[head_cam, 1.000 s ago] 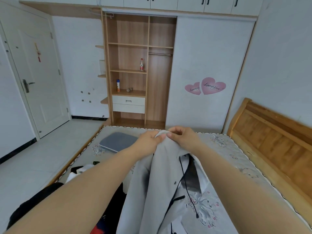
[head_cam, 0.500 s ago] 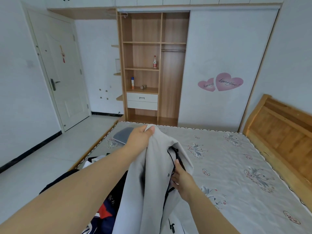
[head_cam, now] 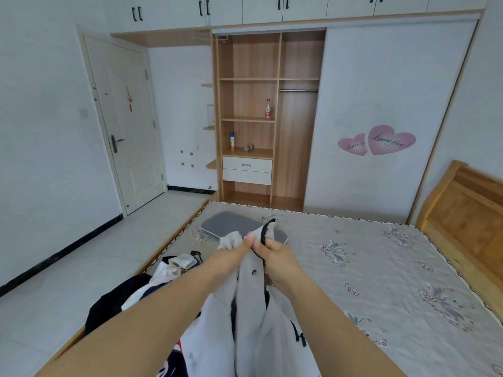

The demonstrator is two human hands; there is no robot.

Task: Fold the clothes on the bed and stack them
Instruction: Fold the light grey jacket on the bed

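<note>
A pale grey jacket (head_cam: 250, 317) with a black zip and a dark snap is held up off the bed (head_cam: 381, 268), its fabric hanging down between the two forearms toward the lower edge of the view. Its top edge is gripped by both hands, which are brought together, touching or nearly so. The left hand (head_cam: 231, 253) is curled round a bunched fold of the cloth, and the right hand (head_cam: 275, 258) is closed round the zip edge, a short length of the black zip standing up above the knuckles.

Below and to the left of the arms, a heap of unfolded clothes (head_cam: 141, 292) is spread over the near left corner of the mattress: dark, white and navy pieces, with a light sock-like item and a black strap lying at its far edge. Just beyond the hands, a flat grey pad (head_cam: 226, 223) is laid near the foot end of the patterned mattress. A wooden headboard (head_cam: 462, 210) is seen at the right. Further off, an open wardrobe (head_cam: 269, 118) with a bottle (head_cam: 268, 108) on a shelf is set against the far wall, a heart sticker (head_cam: 378, 140) is stuck on its sliding panel, and a closed door (head_cam: 128, 126) is at the left.
</note>
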